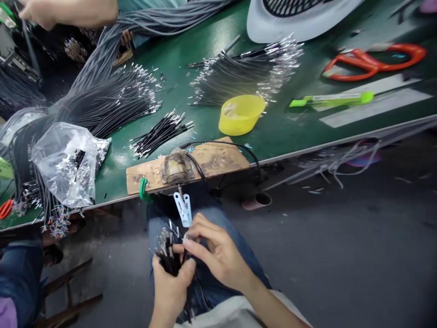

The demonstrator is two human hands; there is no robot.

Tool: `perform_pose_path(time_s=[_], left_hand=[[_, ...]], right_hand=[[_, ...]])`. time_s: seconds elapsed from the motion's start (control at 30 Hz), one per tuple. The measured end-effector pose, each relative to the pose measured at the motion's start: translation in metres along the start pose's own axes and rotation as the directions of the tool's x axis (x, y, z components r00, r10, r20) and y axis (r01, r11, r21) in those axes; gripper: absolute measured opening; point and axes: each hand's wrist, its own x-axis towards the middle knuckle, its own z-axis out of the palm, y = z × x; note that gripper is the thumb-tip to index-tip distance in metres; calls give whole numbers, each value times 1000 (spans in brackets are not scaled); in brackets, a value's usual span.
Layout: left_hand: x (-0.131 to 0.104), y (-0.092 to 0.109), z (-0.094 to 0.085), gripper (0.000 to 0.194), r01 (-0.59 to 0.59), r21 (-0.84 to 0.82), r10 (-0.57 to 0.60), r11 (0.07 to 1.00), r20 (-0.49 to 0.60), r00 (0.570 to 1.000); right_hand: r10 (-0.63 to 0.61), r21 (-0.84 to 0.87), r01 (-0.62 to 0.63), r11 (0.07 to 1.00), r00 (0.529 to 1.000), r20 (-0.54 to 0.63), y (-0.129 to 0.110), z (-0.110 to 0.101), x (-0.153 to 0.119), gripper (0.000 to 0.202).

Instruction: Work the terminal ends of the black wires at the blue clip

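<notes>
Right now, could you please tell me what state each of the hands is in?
Left hand: closed around a bundle of black wires.
Right hand: closed in a pinch beside the bundle; exactly what it grips cannot be told.

The cable lengths (167, 257) at seven o'clock are black with silvery tips, just below a pale blue clip (186, 212). Blue denim trousers (235, 246) show at six o'clock. The wooden board (221, 159) in the middle is tan, blotched with dark stains, on a plain deep-green tabletop (201, 120). At one o'clock the ring (241, 120) is bright yellow; at two, the scissors (375, 68) have orange-red handles and the slim tool (332, 99) is lime green. Grey cables (170, 20) run at eleven o'clock.
</notes>
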Motion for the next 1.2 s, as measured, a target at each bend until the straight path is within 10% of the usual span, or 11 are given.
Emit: perform_pose_path(time_s=[0.2, 0.4, 0.67, 1.0, 1.2], left_hand=[[0, -6, 4, 33, -7, -10, 8, 1000, 29, 1000], [1, -8, 8, 34, 30, -64, -23, 998, 110, 994], [4, 1, 6, 44, 184, -51, -169, 982, 220, 961], [2, -8, 13, 44, 59, -80, -51, 995, 99, 994], [8, -2, 9, 41, -23, -8, 23, 1000, 69, 997]], right_hand=[[196, 264, -119, 957, 937, -290, 7, 23, -13, 18], [640, 820, -462, 337, 751, 160, 9, 27, -7, 25], [304, 342, -270, 900, 951, -49, 14, -5, -7, 11], [-304, -245, 239, 940, 912, -277, 9, 9, -16, 24], [203, 329, -207, 921, 978, 49, 13, -4, -9, 18]])
